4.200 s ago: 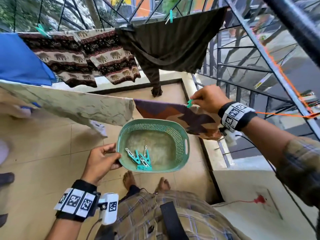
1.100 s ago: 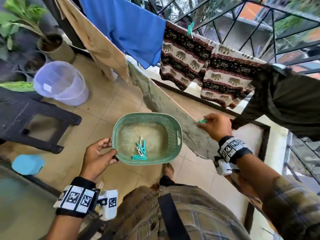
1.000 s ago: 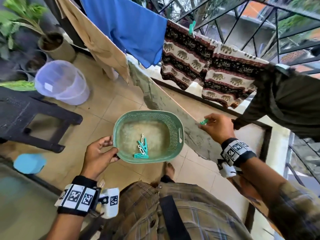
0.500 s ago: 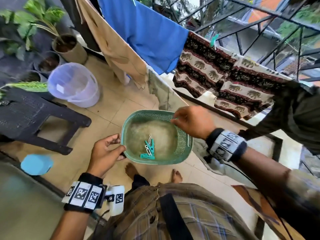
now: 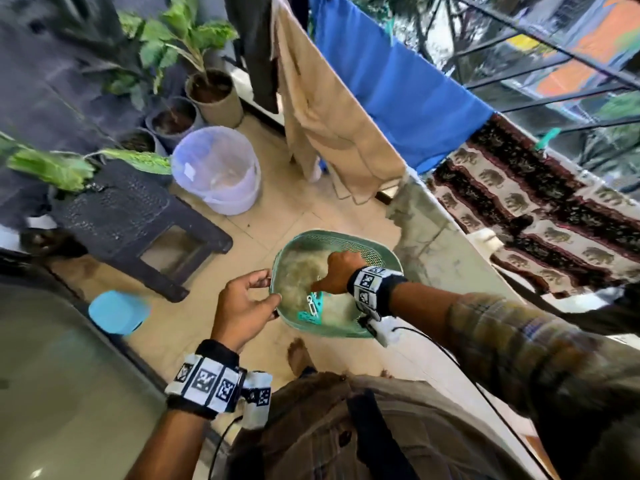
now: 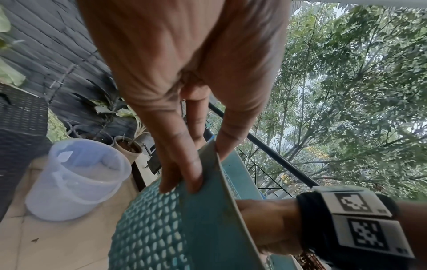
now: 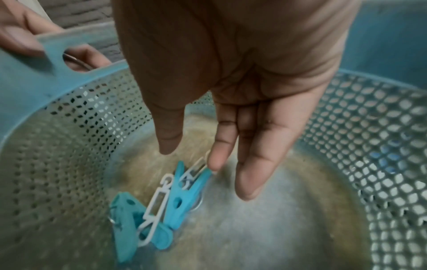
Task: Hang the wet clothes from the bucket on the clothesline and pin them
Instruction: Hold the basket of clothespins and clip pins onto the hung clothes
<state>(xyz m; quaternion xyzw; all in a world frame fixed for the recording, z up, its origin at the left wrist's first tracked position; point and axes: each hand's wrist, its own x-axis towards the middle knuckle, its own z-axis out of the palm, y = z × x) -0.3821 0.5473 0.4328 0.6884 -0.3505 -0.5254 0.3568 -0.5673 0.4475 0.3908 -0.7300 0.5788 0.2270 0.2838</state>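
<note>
The right hand (image 7: 231,82) reaches down into a green perforated basket (image 5: 374,251), fingers straight and loose, holding nothing; its fingertips (image 7: 215,162) hover at the top of a small heap of turquoise and white clothespins (image 7: 161,201) lying on the basket floor. The left hand (image 5: 242,303) pinches the basket's near rim, thumb inside and fingers outside, holding it up in the air.

To do this step well, it seems best to pinch one turquoise pin by its tail end and lift it free slowly, since a white pin lies tangled across it and could come along. Keeping the basket level would stop the heap sliding.

Beyond the basket, above its far rim, laundry hangs on the clothesline: a beige garment (image 5: 332,109), a blue cloth (image 5: 398,84) and an elephant-print cloth (image 5: 519,195). Left of the basket, on the tiled balcony floor (image 5: 194,327), stand a translucent bucket (image 5: 218,171) that looks empty, a dark stool (image 5: 138,220) and potted plants (image 5: 207,88).
</note>
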